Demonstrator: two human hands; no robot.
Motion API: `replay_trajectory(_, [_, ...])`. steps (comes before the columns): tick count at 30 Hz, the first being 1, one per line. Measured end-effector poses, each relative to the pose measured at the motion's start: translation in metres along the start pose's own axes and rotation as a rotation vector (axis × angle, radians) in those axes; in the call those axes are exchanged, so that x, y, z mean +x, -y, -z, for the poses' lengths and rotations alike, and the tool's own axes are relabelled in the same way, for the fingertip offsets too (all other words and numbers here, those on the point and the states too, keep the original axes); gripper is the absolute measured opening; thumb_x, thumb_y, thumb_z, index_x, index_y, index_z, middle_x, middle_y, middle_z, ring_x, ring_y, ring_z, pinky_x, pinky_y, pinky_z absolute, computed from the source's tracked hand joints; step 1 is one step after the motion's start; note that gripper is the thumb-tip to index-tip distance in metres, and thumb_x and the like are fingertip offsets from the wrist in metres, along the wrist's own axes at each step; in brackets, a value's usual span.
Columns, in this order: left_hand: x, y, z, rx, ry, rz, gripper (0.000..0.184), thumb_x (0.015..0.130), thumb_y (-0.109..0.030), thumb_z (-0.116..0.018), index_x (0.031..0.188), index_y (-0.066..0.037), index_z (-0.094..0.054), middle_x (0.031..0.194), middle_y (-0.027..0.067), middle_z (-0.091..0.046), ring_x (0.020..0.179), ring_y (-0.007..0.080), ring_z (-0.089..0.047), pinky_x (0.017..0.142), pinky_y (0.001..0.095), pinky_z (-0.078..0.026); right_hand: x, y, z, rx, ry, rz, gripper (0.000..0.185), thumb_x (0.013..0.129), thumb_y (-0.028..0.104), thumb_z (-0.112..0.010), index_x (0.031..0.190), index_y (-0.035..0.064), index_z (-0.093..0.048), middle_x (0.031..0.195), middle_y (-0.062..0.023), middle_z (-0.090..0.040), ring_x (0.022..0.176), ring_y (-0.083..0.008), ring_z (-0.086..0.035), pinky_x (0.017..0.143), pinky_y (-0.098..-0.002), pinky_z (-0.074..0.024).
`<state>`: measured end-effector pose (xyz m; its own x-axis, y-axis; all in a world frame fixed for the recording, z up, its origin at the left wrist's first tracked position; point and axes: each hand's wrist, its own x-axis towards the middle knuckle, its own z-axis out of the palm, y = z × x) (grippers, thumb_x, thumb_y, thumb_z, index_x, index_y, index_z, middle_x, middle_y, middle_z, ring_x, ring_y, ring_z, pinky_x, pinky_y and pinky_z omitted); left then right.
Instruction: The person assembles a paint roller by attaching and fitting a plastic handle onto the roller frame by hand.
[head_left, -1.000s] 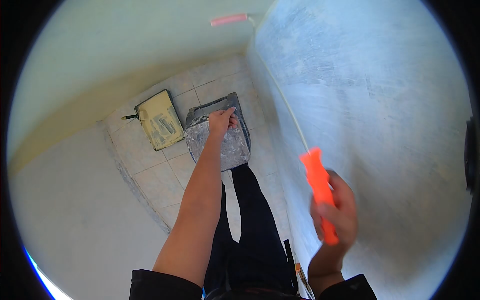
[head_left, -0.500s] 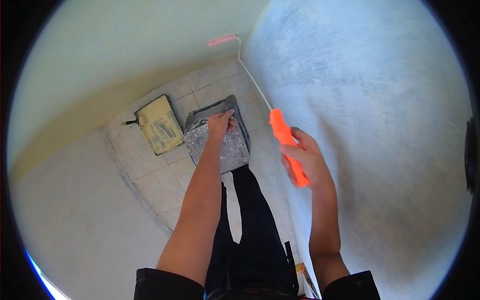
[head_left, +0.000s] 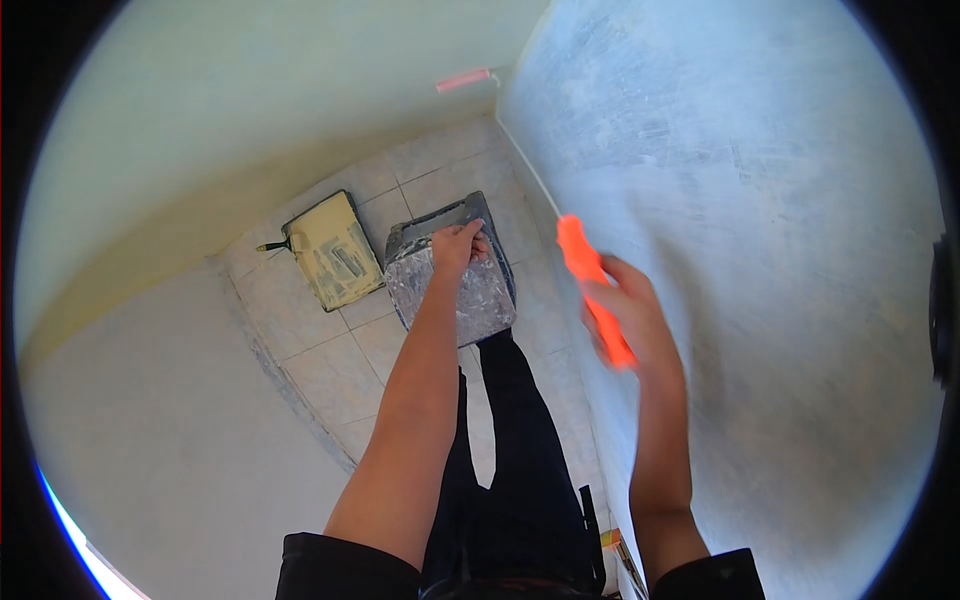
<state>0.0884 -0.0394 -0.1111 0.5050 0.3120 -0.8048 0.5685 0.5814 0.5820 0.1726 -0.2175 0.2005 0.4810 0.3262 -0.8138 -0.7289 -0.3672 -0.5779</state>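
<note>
My right hand (head_left: 632,315) grips the orange handle of a paint roller (head_left: 597,290). A thin wire frame runs up from the handle to a pink roller sleeve (head_left: 463,80), which lies against the pale far wall near the corner. My left hand (head_left: 460,250) hangs over a grey, paint-smeared, box-shaped stool (head_left: 440,305), its fingers curled in with nothing visible in them. I cannot tell whether it touches the stool. To the left, a shallow tray (head_left: 372,235) coated in pale yellow lies on the floor, and a paintbrush (head_left: 272,246) with a dark handle rests across its edge.
A pale blue-white wall (head_left: 800,300) with streaky patches rises close on my right. The far wall (head_left: 250,100) curves across the top, yellowish near its base. Light tiles (head_left: 330,365) cover the floor. Some small items (head_left: 612,540) sit low beside my leg.
The whole view has shifted a little, so the tray, stool and my left hand appear further right. My right hand and the roller also appear slightly further right; both grips look unchanged.
</note>
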Motion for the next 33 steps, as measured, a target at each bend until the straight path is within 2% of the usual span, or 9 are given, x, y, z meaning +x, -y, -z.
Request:
replay_trajectory(4, [-0.001, 0.0, 0.0, 0.01, -0.006, -0.002, 0.029, 0.088, -0.024, -0.075, 0.074, 0.0, -0.065, 0.062, 0.0103, -0.067, 0.046, 0.016, -0.062, 0.042, 0.0258, -0.044, 0.055, -0.016, 0.001, 0.001, 0.051, 0.001, 0.038, 0.09, 0.023, -0.067, 0.117, -0.0016, -0.056, 0.065, -0.0034, -0.054, 0.043, -0.0125, -0.049, 0.039, -0.0293, -0.0383])
replay_trajectory(8, [0.0, 0.0, 0.0, 0.025, -0.018, 0.006, 0.03, 0.089, -0.025, -0.074, 0.074, 0.0, -0.066, 0.062, 0.0101, -0.067, 0.046, 0.0155, -0.062, 0.043, 0.0251, -0.044, -0.063, 0.009, 0.01, -0.009, -0.058, 0.051, 0.051, 0.087, 0.02, -0.067, 0.128, -0.0057, -0.051, 0.065, -0.0038, -0.055, 0.041, -0.0114, -0.047, 0.039, -0.0272, -0.0373])
replay_trajectory(10, [-0.001, 0.0, 0.002, 0.011, -0.011, 0.011, 0.03, 0.089, -0.025, -0.074, 0.074, 0.0, -0.066, 0.062, 0.0102, -0.067, 0.046, 0.0157, -0.062, 0.043, 0.025, -0.045, -0.133, 0.002, 0.019, 0.138, -0.037, 0.182, 0.059, 0.086, 0.015, -0.065, 0.134, -0.012, -0.044, 0.063, -0.0065, -0.055, 0.037, -0.0108, -0.046, 0.037, -0.0253, -0.0351])
replay_trajectory(11, [-0.001, 0.0, 0.001, 0.002, 0.002, 0.009, 0.03, 0.089, -0.025, -0.074, 0.075, 0.0, -0.066, 0.063, 0.0104, -0.067, 0.047, 0.016, -0.063, 0.043, 0.0249, -0.045, -0.152, -0.001, 0.02, 0.193, -0.029, 0.261, 0.061, 0.085, 0.014, -0.064, 0.135, -0.0136, -0.042, 0.062, -0.0074, -0.055, 0.037, -0.0107, -0.046, 0.036, -0.0248, -0.0345])
replay_trajectory(14, [0.0, -0.001, 0.0, 0.029, -0.017, 0.017, 0.03, 0.089, -0.026, -0.074, 0.075, 0.0, -0.066, 0.062, 0.0104, -0.067, 0.046, 0.0161, -0.063, 0.044, 0.0249, -0.045, -0.156, -0.003, 0.012, 0.203, -0.069, 0.212, 0.063, 0.085, 0.014, -0.064, 0.136, -0.0153, -0.04, 0.061, -0.0085, -0.055, 0.037, -0.0117, -0.048, 0.036, -0.0248, -0.0347])
replay_trajectory(18, [0.0, 0.001, 0.001, 0.012, -0.009, 0.02, 0.03, 0.088, -0.025, -0.075, 0.075, 0.0, -0.066, 0.062, 0.01, -0.067, 0.046, 0.0158, -0.062, 0.043, 0.0249, -0.045, -0.036, -0.008, 0.0, -0.024, -0.141, -0.007, 0.055, 0.089, 0.018, -0.064, 0.135, -0.0081, -0.047, 0.063, -0.006, -0.055, 0.038, -0.0135, -0.047, 0.037, -0.0285, -0.0368])
replay_trajectory(22, [0.001, -0.001, -0.002, 0.021, -0.031, 0.012, 0.029, 0.088, -0.024, -0.075, 0.075, 0.001, -0.067, 0.061, 0.0096, -0.066, 0.045, 0.0154, -0.061, 0.043, 0.0248, -0.044, 0.125, -0.056, 0.006, 0.021, 0.017, 0.034, 0.041, 0.091, 0.024, -0.067, 0.12, -0.0019, -0.055, 0.066, -0.0039, -0.055, 0.046, -0.0135, -0.052, 0.04, -0.0302, -0.0399])
replay_trajectory(25, [-0.001, -0.001, -0.003, 0.025, -0.036, 0.012, 0.029, 0.088, -0.023, -0.075, 0.075, 0.001, -0.066, 0.061, 0.0096, -0.066, 0.045, 0.0154, -0.061, 0.043, 0.0248, -0.044, 0.158, -0.073, 0.015, 0.004, 0.009, 0.056, 0.038, 0.09, 0.024, -0.068, 0.116, -0.0007, -0.056, 0.067, -0.004, -0.056, 0.045, -0.0133, -0.051, 0.04, -0.0297, -0.0398])
replay_trajectory(33, [0.001, -0.002, -0.002, -0.002, -0.032, 0.035, 0.029, 0.088, -0.023, -0.074, 0.074, 0.001, -0.066, 0.061, 0.01, -0.066, 0.046, 0.0154, -0.062, 0.043, 0.0252, -0.045, -0.04, -0.032, 0.038, 0.009, -0.086, 0.074, 0.055, 0.086, 0.012, -0.068, 0.134, -0.0053, -0.046, 0.066, -0.0038, -0.055, 0.041, -0.0114, -0.048, 0.037, -0.0275, -0.0382])
